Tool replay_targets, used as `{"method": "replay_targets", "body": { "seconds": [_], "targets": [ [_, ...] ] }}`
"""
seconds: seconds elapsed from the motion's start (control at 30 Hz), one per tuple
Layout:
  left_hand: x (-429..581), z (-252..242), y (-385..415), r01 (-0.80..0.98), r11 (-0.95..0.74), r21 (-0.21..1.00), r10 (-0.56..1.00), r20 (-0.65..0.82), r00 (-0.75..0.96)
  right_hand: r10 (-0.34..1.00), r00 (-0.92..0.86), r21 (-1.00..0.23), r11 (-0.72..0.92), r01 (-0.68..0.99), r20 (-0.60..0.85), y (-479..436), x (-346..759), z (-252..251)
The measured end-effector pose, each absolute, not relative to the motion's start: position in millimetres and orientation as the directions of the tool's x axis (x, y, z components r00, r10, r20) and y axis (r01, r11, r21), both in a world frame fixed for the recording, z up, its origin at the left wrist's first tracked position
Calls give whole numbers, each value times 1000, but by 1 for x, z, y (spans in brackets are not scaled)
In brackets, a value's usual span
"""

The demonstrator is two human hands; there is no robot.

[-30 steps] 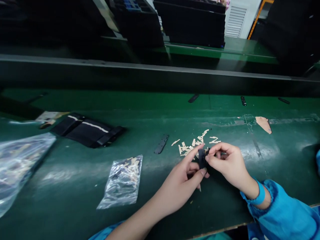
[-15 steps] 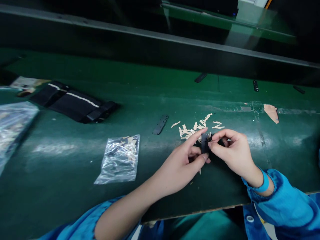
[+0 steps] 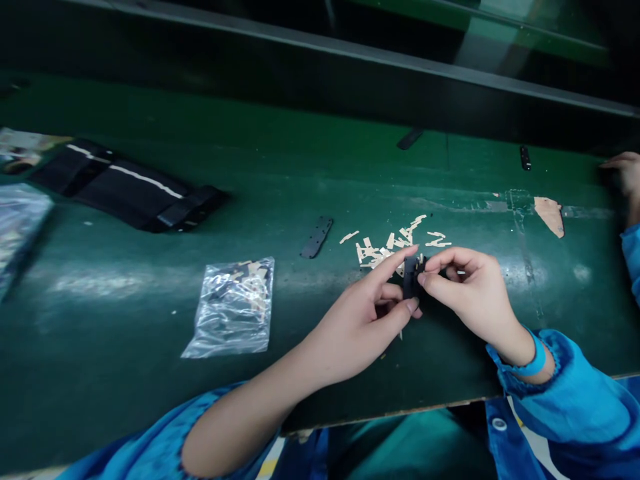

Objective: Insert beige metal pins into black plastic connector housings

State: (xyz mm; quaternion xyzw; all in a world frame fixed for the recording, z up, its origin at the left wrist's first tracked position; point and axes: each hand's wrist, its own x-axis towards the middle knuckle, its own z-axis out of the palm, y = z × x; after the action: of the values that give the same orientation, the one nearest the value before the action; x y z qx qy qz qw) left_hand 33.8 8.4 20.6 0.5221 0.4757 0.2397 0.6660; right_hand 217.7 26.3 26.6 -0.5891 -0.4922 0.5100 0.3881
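Note:
Between the thumb and fingers of my left hand (image 3: 363, 327) is a small dark flat piece (image 3: 411, 277), held upright over the green table (image 3: 320, 160). My right hand (image 3: 470, 290) pinches at the right side of that piece, its thumb and index finger together; what lies between those fingertips is too small to make out. Several light, thin flat parts (image 3: 370, 252) are scattered just behind my hands. A dark plate with small holes (image 3: 317, 237) lies to the left of them.
A clear bag of parts (image 3: 235, 307) lies left of my forearm. Farther left are a black pouch (image 3: 130, 187) and another plastic bag (image 3: 20, 220). A brown scrap (image 3: 550, 216) and small black pieces (image 3: 525, 158) sit at the right. Another person's hand (image 3: 629, 175) is at the right edge.
The view has shifted slightly, so the table items appear higher. Another person's hand has come into view at the right edge. My hands keep nearly the same pose around the dark piece.

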Motion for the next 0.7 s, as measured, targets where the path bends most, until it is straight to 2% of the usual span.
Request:
{"method": "replay_targets", "body": {
  "seconds": [0.7],
  "targets": [
    [34,24,8,217,299,929,833,-365,416,977,1,-946,-209,248,-215,24,217,27]
  ]
}}
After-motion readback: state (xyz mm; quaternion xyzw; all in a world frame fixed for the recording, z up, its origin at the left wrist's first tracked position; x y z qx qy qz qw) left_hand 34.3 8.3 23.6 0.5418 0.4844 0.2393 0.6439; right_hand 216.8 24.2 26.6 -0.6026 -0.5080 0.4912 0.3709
